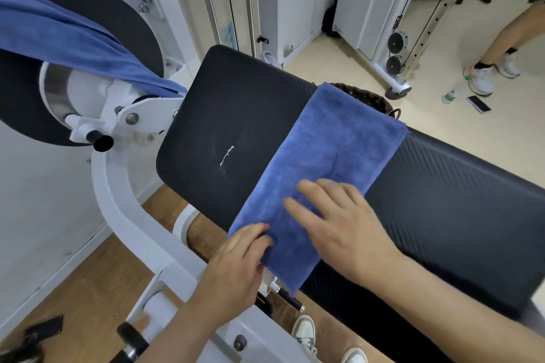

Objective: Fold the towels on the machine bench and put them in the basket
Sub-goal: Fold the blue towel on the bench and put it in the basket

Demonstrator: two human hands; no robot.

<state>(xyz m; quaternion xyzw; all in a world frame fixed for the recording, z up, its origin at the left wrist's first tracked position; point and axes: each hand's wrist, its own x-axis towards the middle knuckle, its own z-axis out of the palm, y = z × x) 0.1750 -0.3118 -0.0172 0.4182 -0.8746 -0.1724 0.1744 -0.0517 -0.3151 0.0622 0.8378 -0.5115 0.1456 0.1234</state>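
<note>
A blue towel (pixel 327 153), folded into a long strip, lies across the black padded machine bench (pixel 224 115). My right hand (pixel 339 221) rests flat on its near half, fingers spread and straight. My left hand (pixel 239 262) holds the towel's near left corner at the bench's front edge, fingers curled over the cloth. A second blue towel (pixel 67 35) hangs over the black round pad at the upper left. Behind the bench, the rim of a dark woven basket (pixel 371 97) shows, mostly hidden by the folded towel.
The white machine frame (pixel 124 209) curves down at the left. Wooden floor lies below the bench, where my shoes (pixel 306 333) show. On the tiled floor at the right stand another person's legs (pixel 498 47), a bottle (pixel 451 94) and a phone (pixel 479 104).
</note>
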